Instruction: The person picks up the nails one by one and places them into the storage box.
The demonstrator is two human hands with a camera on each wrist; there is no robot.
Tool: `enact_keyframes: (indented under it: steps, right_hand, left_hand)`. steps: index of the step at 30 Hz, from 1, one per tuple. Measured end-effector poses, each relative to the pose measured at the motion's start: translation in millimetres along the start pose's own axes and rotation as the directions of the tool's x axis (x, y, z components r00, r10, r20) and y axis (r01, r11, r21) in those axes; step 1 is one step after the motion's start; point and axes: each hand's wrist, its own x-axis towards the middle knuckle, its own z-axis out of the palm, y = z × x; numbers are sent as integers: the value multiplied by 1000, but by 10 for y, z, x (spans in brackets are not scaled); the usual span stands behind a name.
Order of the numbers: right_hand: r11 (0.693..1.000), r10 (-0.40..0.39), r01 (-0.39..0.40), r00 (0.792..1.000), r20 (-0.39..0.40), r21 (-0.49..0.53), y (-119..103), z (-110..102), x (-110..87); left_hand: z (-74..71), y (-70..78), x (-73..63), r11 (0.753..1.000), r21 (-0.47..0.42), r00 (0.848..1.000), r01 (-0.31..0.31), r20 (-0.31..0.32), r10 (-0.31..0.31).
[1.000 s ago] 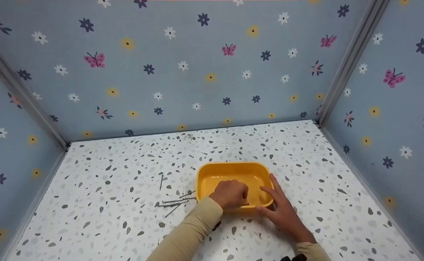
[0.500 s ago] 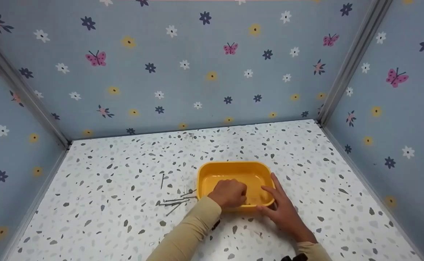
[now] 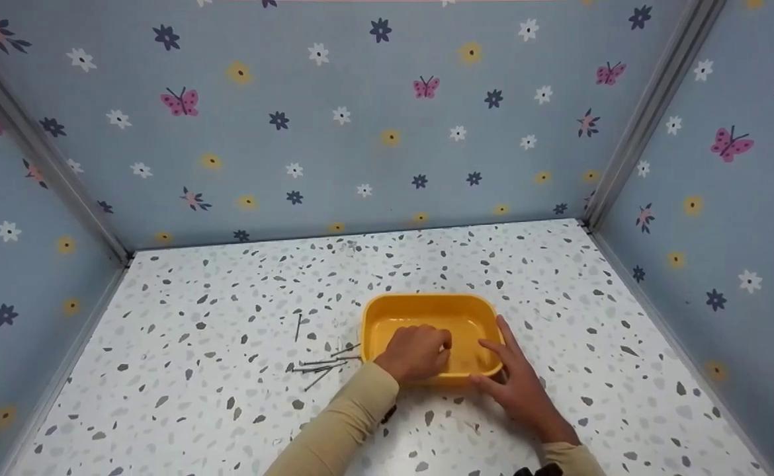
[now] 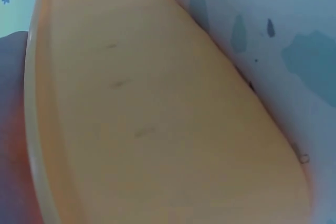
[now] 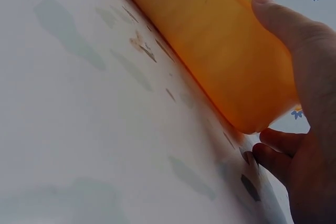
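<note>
A yellow tub (image 3: 427, 306) stands upright on a speckled white table (image 3: 195, 317). The left hand (image 3: 417, 352) crosses the tub's near rim, with the knuckles over the inside. Its fingers are curled, but the tips are hidden in the head view, so I cannot tell whether they hold anything. The right hand (image 3: 519, 383) grips the tub's near right corner. The right wrist view shows the thumb laid on the rim and two fingertips low beside the tub's bottom edge, a detail the head view hides; the head view instead shows one fingertip past the right rim.

Only the head view clearly shows the nails (image 3: 321, 363), loosely bunched just left of the tub, some crossing, and a single nail (image 3: 298, 327) apart from them, also left of the tub. The left wrist view is mostly the tub's outer side, with faint dark smudges.
</note>
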Motion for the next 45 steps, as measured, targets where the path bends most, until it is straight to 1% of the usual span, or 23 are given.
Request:
enact_keyframes:
  steps: [7, 12, 19, 23, 26, 30, 34, 37, 41, 45]
  right_hand:
    - [1000, 13, -13, 1000, -2, 11, -22, -10, 4]
    - [1000, 11, -11, 1000, -10, 30, -23, -4, -3]
    - [1000, 10, -10, 1000, -8, 29, -30, -9, 0]
    - [1000, 3, -3, 1000, -11, 24, -28, -10, -5]
    - [1000, 4, -4, 1000, -8, 26, -34, -10, -1]
    - [1000, 13, -13, 1000, -2, 27, -32, -12, 4]
    - [999, 14, -14, 1000, -4, 30, -18, -6, 3]
    - [999, 9, -9, 1000, -7, 44, -13, -4, 1]
    - [999, 11, -11, 1000, -6, 53, -8, -2, 3]
    - [999, 18, -18, 1000, -4, 43, -8, 11, 4]
  left_hand:
    - [24, -32, -6, 999, -27, 999, -17, -46, 16]
    - [3, -51, -23, 999, -32, 996, -32, -80, 29]
    - [-61, -60, -74, 997, -76, 997, -9, -79, 2]
    - [-75, -70, -119, 995, -104, 995, -2, -95, -8]
    - [-82, -82, -160, 988, -152, 993, 7, -112, -25]
    - [-104, -98, -210, 982, -190, 988, 8, -151, -37]
    - [-139, -117, -271, 983, -183, 978, -12, -207, -27]
    - [-172, -135, -318, 982, -190, 971, -12, -235, -34]
    - [-212, -174, -381, 969, -246, 965, 2, -255, -66]
    - [-236, -229, -449, 955, -296, 957, -8, -278, -79]
